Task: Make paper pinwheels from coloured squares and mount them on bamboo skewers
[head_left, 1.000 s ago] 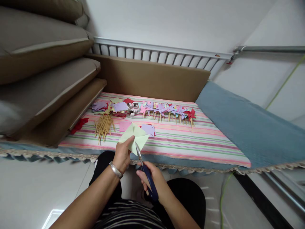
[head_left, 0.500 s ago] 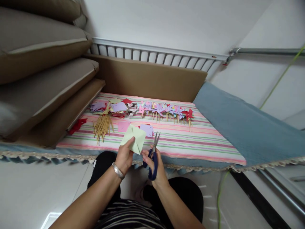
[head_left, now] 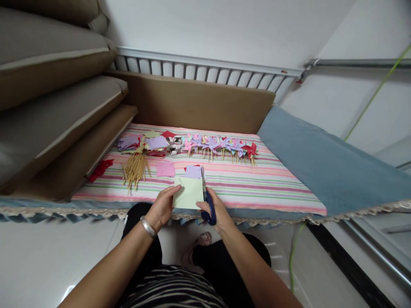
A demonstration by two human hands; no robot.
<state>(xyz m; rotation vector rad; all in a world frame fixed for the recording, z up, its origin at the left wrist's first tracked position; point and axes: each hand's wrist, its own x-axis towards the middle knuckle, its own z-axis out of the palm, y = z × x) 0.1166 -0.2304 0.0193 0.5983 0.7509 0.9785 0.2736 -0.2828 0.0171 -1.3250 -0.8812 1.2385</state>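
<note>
While I watch from far away, I see the left hand [head_left: 162, 206] pinching the left edge of the pale green paper [head_left: 188, 194], thumb on top. This paper is held above the near edge of the striped cloth [head_left: 263, 188]. The right hand [head_left: 215, 208] has its fingers closed around the dark-blue handles of the scissors [head_left: 210, 210], and its thumb rests at the lower right corner of the paper. On the cloth lie a bunch of sticks [head_left: 136, 169], a pink square [head_left: 165, 169] and a row of pinwheels [head_left: 210, 145]. Behind them stands a brown board [head_left: 199, 102], before a white radiator [head_left: 205, 70]; grey cushions [head_left: 64, 102] are piled at left.
</note>
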